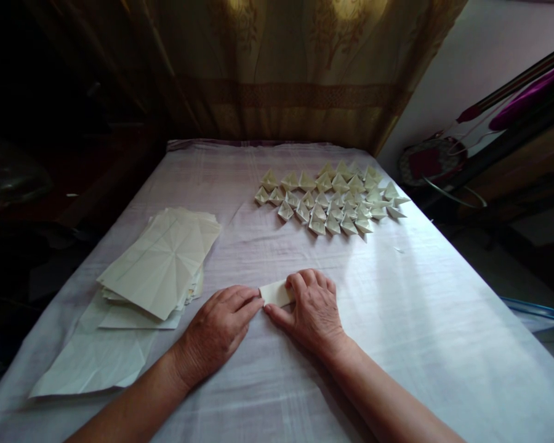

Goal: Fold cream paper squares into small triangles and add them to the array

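Observation:
A small folded piece of paper (276, 294), pale cream, lies between my two hands at the near middle of the table. My left hand (221, 323) pinches its left end between thumb and fingers. Over its right end curls my right hand (311, 307), the thumb pressing along the near edge. The palms hide part of the paper's right side. Left of my left hand sits a stack of creased paper sheets (166, 261), with a larger sheet (92, 357) partly under it. Beyond my right hand stand several folded paper boats (332, 200) in close rows.
A pale checked cloth (425, 344) covers the table. A patterned curtain (277, 74) hangs behind the far edge. To the right, off the table, are a round bag (434, 160) and a blue-edged clear item (533, 314). The left side is dark.

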